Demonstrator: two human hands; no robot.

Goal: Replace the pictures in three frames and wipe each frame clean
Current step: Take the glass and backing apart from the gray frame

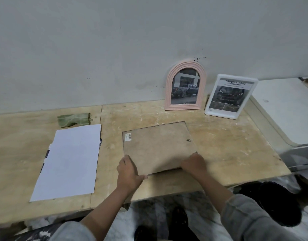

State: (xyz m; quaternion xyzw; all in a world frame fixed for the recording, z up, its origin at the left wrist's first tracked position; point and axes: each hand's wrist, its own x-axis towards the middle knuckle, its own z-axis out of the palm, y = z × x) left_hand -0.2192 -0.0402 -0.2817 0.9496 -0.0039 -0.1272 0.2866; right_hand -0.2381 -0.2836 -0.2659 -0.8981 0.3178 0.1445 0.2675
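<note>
Gripping the flat brown fibreboard-backed frame point(158, 146) are left hand point(129, 173) and right hand point(195, 165).

We see a scuffed wooden worktop point(219, 136) against a grey wall point(115, 49) with dark specks. A white unit point(285, 108) stands at the worktop's right end. Marbled floor point(158, 211) shows below its near edge.

You've got bare bench point(219, 145) right of the face-down frame point(158, 146); the paper stack point(69, 162) blocks its left, and the pink frame point(185, 87) and white frame point(229, 96) stand behind it.
</note>
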